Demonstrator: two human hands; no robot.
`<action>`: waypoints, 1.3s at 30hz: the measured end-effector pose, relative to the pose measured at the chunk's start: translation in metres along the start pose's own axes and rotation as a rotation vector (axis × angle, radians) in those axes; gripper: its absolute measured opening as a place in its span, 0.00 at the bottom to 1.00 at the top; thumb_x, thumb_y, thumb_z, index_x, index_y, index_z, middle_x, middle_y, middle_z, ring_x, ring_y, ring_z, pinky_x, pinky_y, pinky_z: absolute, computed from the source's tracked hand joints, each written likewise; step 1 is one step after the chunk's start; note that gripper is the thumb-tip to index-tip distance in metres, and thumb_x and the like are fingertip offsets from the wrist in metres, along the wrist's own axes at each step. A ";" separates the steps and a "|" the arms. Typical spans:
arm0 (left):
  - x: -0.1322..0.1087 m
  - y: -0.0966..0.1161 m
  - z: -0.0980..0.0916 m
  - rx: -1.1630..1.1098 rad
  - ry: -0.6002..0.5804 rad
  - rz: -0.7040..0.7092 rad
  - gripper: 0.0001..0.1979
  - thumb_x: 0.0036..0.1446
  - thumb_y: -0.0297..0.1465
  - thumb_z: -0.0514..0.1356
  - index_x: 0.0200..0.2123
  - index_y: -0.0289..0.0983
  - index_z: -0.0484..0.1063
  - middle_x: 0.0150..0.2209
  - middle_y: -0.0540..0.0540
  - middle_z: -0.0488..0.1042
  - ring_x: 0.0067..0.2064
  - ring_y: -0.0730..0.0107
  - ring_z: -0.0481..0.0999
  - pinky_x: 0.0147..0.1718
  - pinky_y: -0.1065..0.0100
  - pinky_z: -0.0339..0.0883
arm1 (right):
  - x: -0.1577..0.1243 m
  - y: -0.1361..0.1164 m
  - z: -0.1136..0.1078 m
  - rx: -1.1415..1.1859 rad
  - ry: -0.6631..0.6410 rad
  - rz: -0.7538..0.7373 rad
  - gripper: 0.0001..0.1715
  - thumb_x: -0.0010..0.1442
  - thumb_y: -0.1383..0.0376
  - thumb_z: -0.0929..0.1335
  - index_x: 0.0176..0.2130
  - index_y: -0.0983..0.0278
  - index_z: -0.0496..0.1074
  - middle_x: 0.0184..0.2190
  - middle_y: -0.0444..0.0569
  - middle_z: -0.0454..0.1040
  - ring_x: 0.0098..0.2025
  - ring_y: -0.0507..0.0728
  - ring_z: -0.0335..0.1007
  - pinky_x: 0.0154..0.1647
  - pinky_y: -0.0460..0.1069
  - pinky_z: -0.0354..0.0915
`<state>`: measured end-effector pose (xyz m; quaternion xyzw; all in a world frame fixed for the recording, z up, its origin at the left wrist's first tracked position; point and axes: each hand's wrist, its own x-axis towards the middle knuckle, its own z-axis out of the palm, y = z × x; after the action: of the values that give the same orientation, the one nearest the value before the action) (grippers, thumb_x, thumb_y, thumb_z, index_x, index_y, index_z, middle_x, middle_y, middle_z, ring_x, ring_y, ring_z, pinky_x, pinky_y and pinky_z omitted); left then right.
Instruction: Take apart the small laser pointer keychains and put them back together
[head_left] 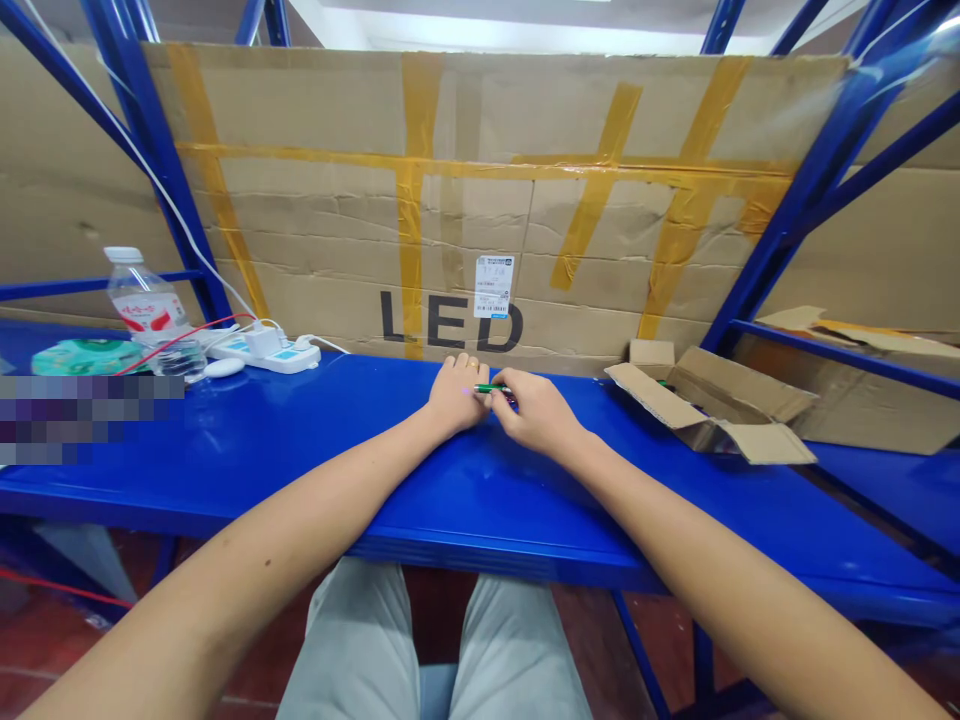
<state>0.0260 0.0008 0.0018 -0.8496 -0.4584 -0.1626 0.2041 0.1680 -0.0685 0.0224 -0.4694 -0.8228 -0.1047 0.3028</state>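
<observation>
Both my hands meet at the far side of the blue shelf top [315,450], close to the cardboard sheet marked LED [450,320]. My left hand [454,395] is curled, its fingertips at one end of a small green pen-like object [491,388]. My right hand [536,410] pinches the same green object from the other side, fingers closed round it. Most of the object is hidden by my fingers.
An open small cardboard box [712,410] lies to the right. At the left stand a water bottle [146,305], a teal round pack [86,357], a white power strip [262,350] with cables and a white mouse-like thing [223,367]. Blue rack posts flank both sides.
</observation>
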 end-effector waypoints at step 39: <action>-0.005 -0.015 0.010 -0.015 -0.128 -0.221 0.30 0.68 0.41 0.40 0.43 0.30 0.78 0.45 0.32 0.77 0.48 0.49 0.75 0.40 0.58 0.65 | -0.001 -0.006 -0.001 -0.243 -0.070 -0.046 0.13 0.64 0.64 0.60 0.39 0.66 0.71 0.37 0.55 0.78 0.35 0.59 0.72 0.32 0.51 0.53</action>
<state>0.0113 0.0096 -0.0066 -0.8041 -0.5600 -0.1327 0.1490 0.1641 -0.0732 0.0235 -0.4869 -0.8247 -0.1941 0.2123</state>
